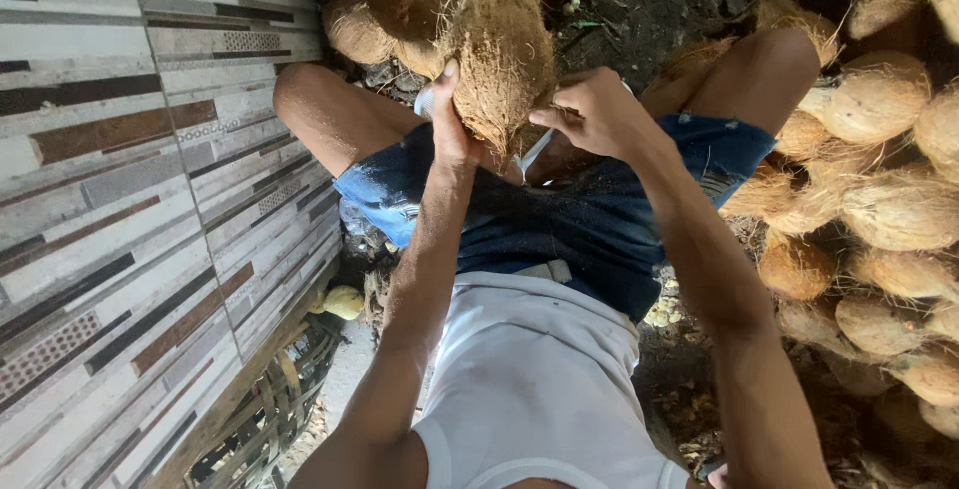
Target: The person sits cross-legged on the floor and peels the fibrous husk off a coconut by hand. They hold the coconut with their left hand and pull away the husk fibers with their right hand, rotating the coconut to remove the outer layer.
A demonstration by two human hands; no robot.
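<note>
A brown, fibrous husked coconut [502,49] is held upright over my lap. My left hand [448,121] grips its left side, thumb up along the husk. My right hand [594,109] is closed at the coconut's lower right, on a thin pale blade-like tool [534,149] that pokes out under the nut. The tool's tip is hidden behind the husk. I sit with bare knees apart, in blue denim shorts and a white shirt.
A pile of husked coconuts [879,199] fills the right side. More coconuts [385,4] lie ahead by my left knee. A tiled wall [120,199] runs along the left. A woven basket [265,414] and a yellowish fruit [343,301] sit on the ground below it.
</note>
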